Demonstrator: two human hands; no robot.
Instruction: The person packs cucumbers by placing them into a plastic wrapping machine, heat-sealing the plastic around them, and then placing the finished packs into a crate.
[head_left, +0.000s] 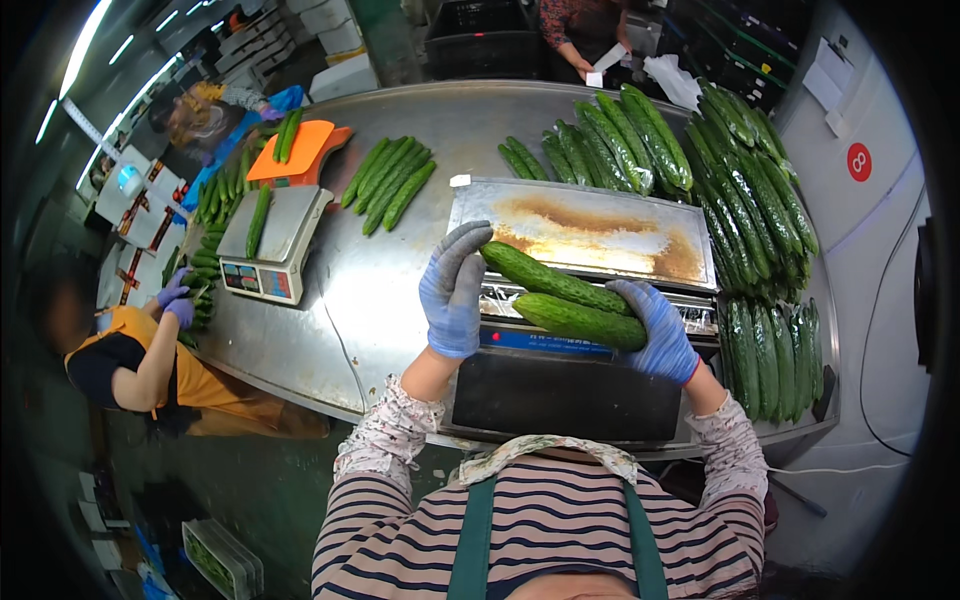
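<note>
My right hand (656, 330), in a blue and grey knit work glove, grips two green cucumbers by their right ends. The upper cucumber (551, 276) and the lower cucumber (574, 319) lie side by side, pointing left. At the upper one's left tip is my left hand (454, 292), gloved alike, its thumb and fingers apart; whether it touches the tip is unclear. Both cucumbers are held above a film wrapping machine (570, 409). Its metal plate (585, 225) has brown stains, and a shiny film roll (499, 300) shows below the plate.
Film-wrapped cucumbers (750, 195) are piled right of the machine; more wrapped ones (776, 360) lie nearer me. Loose cucumbers (390, 180) rest on the steel table (367, 300). Leftward stand a digital scale (266, 236) and an orange scale (296, 154). Co-workers stand left and beyond.
</note>
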